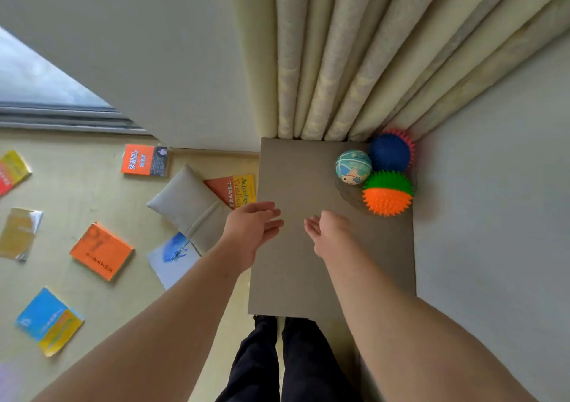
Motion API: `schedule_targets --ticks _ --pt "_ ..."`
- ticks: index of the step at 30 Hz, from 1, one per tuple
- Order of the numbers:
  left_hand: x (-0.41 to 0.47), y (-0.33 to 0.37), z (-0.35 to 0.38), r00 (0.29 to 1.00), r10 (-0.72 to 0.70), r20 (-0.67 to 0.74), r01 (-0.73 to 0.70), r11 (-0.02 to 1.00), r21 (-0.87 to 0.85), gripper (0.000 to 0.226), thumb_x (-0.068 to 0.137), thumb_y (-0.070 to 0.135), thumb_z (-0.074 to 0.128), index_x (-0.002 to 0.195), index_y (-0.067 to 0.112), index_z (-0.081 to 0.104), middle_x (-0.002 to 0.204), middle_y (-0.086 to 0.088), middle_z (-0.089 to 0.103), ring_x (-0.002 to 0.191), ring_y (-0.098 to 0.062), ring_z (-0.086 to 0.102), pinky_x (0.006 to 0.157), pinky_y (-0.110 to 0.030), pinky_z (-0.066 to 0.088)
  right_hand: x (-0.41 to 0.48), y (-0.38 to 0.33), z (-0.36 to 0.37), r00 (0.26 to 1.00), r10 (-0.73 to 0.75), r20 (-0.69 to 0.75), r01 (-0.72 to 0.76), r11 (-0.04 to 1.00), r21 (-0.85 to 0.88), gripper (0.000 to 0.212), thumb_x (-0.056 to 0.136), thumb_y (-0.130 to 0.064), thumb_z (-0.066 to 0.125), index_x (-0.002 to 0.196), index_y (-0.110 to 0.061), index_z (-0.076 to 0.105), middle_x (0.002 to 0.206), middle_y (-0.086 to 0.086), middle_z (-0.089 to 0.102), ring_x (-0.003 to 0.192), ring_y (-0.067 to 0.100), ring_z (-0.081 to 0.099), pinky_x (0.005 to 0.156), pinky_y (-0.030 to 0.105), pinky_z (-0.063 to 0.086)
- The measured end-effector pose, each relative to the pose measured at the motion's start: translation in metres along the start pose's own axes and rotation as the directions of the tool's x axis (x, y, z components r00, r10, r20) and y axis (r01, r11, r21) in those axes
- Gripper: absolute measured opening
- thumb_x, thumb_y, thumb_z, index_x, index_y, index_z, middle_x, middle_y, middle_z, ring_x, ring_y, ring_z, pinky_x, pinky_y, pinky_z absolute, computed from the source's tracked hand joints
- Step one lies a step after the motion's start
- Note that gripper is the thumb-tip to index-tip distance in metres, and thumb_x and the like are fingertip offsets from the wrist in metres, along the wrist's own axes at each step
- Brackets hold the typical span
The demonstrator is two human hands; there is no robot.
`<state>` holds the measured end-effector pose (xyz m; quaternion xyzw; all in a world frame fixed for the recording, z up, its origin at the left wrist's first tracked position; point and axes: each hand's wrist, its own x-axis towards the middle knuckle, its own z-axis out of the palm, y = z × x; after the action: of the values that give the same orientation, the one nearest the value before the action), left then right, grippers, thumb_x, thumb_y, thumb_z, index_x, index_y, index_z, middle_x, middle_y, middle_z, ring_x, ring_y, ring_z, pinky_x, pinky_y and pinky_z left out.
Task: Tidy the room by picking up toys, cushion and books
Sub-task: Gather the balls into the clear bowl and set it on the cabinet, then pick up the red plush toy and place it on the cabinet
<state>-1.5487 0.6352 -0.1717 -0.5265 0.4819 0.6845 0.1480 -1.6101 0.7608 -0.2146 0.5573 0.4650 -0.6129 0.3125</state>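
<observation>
Hovering over the brown surface point(296, 179), left hand point(253, 232) and right hand point(330, 235) spread open, empty.

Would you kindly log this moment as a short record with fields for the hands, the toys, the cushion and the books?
left hand: open, empty, above the cardboard sheet's left edge
right hand: open, empty, over the sheet
toys: patterned ball, blue spiky ball, green-and-orange spiky ball, clustered at the sheet's far right corner
cushion: grey, on the floor left of the sheet
books: several scattered on the floor, including an orange book
</observation>
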Motion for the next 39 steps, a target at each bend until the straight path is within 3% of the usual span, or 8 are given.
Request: schedule_targets --ticks 3,9,15,22,25,31,35,39 --pt "-0.022 0.003 -0.032 0.997 0.006 -0.079 -0.016 0.992 -0.126 0.019 0.096 -0.002 0.057 0.113 0.004 0.065 0.106 -0.012 0.072 0.095 -0.026 0.072 0.083 -0.033 0.059 -0.039 0.029 0.016 0.995 -0.049 0.083 0.055 0.996 -0.077 0.021 0.106 -0.017 0.048 0.092 -0.005 0.057 0.080 0.009 0.064 0.070 0.021 0.064 0.072 0.028 0.057" --pt "-0.086 0.006 -0.120 0.972 -0.026 -0.232 -0.083 0.889 -0.449 0.019 0.097 -0.004 0.051 0.111 0.003 0.061 0.096 -0.011 0.069 0.089 -0.025 0.070 0.081 -0.031 0.058 -0.126 0.089 0.038 0.977 -0.056 0.206 0.114 0.953 -0.280 0.021 0.104 -0.020 0.051 0.087 -0.008 0.055 0.081 0.009 0.065 0.076 0.022 0.065 0.082 0.034 0.058" --pt "-0.142 -0.009 -0.227 0.934 -0.140 -0.330 -0.154 0.673 -0.723 0.010 0.097 -0.003 0.047 0.097 0.001 0.056 0.093 -0.015 0.063 0.084 -0.025 0.066 0.089 -0.034 0.052 -0.183 0.130 0.071 0.953 -0.141 0.267 0.238 0.897 -0.373 0.023 0.102 -0.017 0.053 0.081 -0.008 0.055 0.075 0.005 0.057 0.067 0.017 0.059 0.063 0.027 0.052" --pt "-0.170 -0.041 -0.359 0.939 -0.169 -0.299 -0.189 0.471 -0.862 0.015 0.100 0.005 0.044 0.088 0.001 0.054 0.090 -0.013 0.057 0.083 -0.024 0.063 0.077 -0.031 0.052 -0.241 0.220 0.122 0.920 -0.182 0.348 0.336 0.823 -0.459 0.013 0.100 -0.021 0.056 0.092 -0.011 0.060 0.079 0.003 0.060 0.073 0.016 0.062 0.064 0.029 0.053" --pt "-0.177 -0.055 -0.432 0.946 -0.147 -0.290 -0.203 0.431 -0.879 0.016 0.101 0.006 0.042 0.090 0.003 0.053 0.086 -0.012 0.055 0.080 -0.023 0.061 0.068 -0.030 0.050 -0.272 0.288 0.154 0.899 -0.197 0.392 0.381 0.793 -0.476 0.012 0.101 -0.017 0.056 0.091 -0.011 0.059 0.081 0.004 0.058 0.076 0.018 0.060 0.074 0.032 0.052" --pt "-0.207 -0.080 -0.588 0.936 -0.143 -0.321 -0.247 0.382 -0.891 0.019 0.101 0.005 0.039 0.087 0.004 0.052 0.082 -0.009 0.054 0.076 -0.020 0.059 0.070 -0.028 0.051 -0.327 0.428 0.216 0.876 -0.182 0.446 0.424 0.730 -0.536 0.016 0.101 -0.016 0.056 0.086 -0.011 0.055 0.088 0.007 0.059 0.082 0.020 0.062 0.088 0.036 0.054" --pt "-0.233 -0.098 -0.671 0.926 -0.136 -0.353 -0.308 0.270 -0.912 0.013 0.101 0.005 0.042 0.096 0.003 0.053 0.083 -0.009 0.055 0.075 -0.020 0.061 0.068 -0.028 0.051 -0.354 0.507 0.254 0.870 -0.123 0.477 0.425 0.676 -0.602 0.007 0.101 -0.015 0.056 0.095 -0.013 0.058 0.093 0.008 0.062 0.088 0.023 0.065 0.074 0.033 0.053" --pt "-0.244 -0.119 -0.728 0.916 -0.154 -0.371 -0.341 0.187 -0.921 0.016 0.101 0.004 0.042 0.091 0.001 0.054 0.083 -0.010 0.057 0.075 -0.020 0.062 0.068 -0.028 0.051 -0.374 0.570 0.285 0.850 -0.080 0.520 0.456 0.606 -0.652 0.006 0.101 -0.014 0.056 0.104 -0.011 0.059 0.095 0.008 0.062 0.092 0.026 0.066 0.078 0.036 0.053"
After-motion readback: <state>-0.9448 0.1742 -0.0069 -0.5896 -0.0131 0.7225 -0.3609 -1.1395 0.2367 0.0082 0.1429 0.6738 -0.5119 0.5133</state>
